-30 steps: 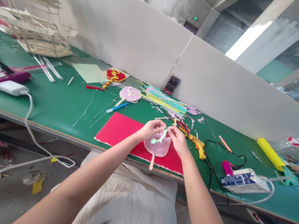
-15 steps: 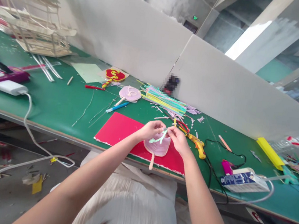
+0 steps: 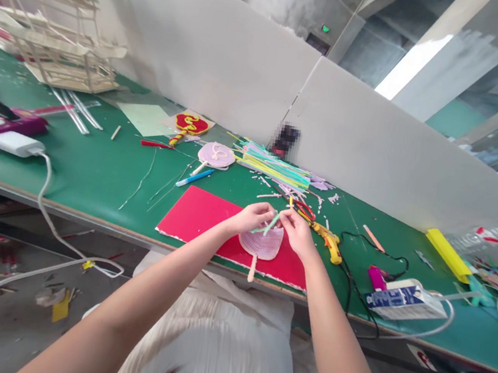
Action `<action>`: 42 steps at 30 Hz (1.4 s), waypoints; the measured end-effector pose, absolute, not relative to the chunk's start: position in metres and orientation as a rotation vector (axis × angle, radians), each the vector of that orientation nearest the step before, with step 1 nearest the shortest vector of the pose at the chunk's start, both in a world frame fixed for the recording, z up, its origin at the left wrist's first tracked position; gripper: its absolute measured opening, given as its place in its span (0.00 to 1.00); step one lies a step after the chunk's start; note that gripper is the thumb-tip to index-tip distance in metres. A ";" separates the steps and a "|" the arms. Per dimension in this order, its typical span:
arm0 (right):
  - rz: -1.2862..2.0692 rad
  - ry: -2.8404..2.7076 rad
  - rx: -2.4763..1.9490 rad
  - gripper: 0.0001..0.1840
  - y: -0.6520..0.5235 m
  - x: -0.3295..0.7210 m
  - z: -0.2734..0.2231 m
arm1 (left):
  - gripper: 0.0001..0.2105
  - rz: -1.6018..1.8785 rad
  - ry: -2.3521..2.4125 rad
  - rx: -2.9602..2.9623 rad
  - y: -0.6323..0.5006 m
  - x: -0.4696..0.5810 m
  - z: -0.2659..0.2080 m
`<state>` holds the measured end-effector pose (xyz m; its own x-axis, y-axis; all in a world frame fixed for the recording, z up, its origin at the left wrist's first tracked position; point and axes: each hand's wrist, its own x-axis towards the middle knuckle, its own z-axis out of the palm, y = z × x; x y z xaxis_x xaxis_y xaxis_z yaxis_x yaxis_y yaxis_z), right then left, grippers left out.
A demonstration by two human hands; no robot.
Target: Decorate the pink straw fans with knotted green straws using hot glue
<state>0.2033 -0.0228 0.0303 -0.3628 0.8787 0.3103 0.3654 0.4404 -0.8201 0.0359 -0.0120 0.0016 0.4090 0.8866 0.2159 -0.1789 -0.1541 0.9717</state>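
Note:
A thin mint-green strip (image 3: 271, 223) is pinched between my two hands, bent into a curve. My left hand (image 3: 257, 217) closes its fingertips on one part of it, and my right hand (image 3: 294, 224) grips another part close by. Just beneath lies a small lilac fan shape (image 3: 263, 247) with a pale twisted handle (image 3: 252, 269), flat on a red board (image 3: 208, 215). The fan's upper part is covered by my hands and the strip.
Behind the board lie a bundle of coloured strips (image 3: 274, 166), another lilac fan (image 3: 216, 155), a red and yellow fan (image 3: 191, 124) and a blue pen (image 3: 194, 177). A yellow glue gun (image 3: 329, 242) and red-handled scissors (image 3: 305, 210) are to the right. A white cable (image 3: 47, 189) hangs over the edge at left.
The green strip has turned and shifted slightly between my fingers. Both hands stay almost in the same place above the lilac fan.

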 end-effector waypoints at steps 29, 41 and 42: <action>0.960 -1.628 -1.147 0.14 -0.041 0.185 0.022 | 0.13 1.255 0.762 1.629 -0.010 0.035 0.002; 0.802 -1.603 -1.287 0.10 -0.040 0.176 0.028 | 0.12 1.309 0.891 1.741 -0.011 0.035 0.000; 0.795 -1.602 -1.290 0.09 -0.040 0.174 0.029 | 0.11 1.313 0.904 1.750 -0.011 0.035 -0.001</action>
